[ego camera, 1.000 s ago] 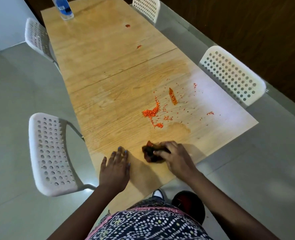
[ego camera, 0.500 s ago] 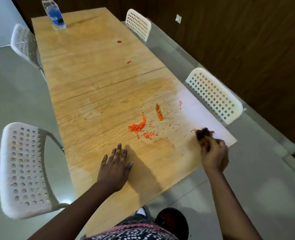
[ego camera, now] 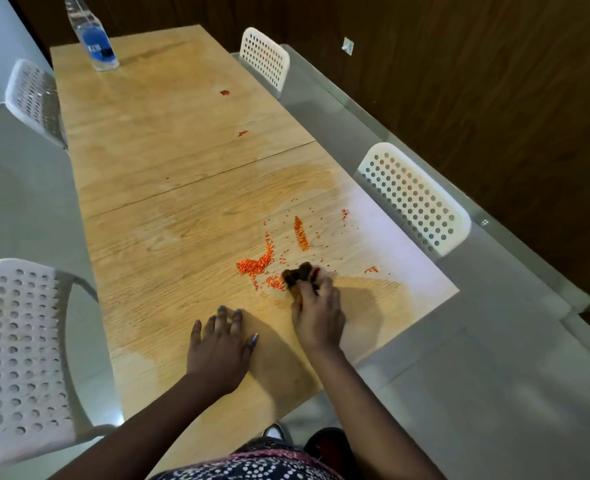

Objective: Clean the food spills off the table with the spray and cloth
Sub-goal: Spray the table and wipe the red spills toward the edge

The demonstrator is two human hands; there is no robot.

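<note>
At the grip: my right hand had its fingers curled round a dark bunched cloth, pressing it onto the wooden table.
Cloth position: it sat on the tabletop at the near edge of the spill, touching the closest orange grains.
Just left of the grip: the thickest patch of orange food spill lay beside the cloth, with a smaller clump right against it.
Beyond the grip: I saw an orange streak and scattered grains further up the board, plus a small smear off to the right.
Left hand: my left hand lay flat on the table, fingers straight and spread, near the cloth hand but apart from it.
Far from the grip: two red spots marked the far half of the table, and a clear bottle with a blue label stood upright at the far left corner.
Around the table: white perforated chairs stood on both sides.
</note>
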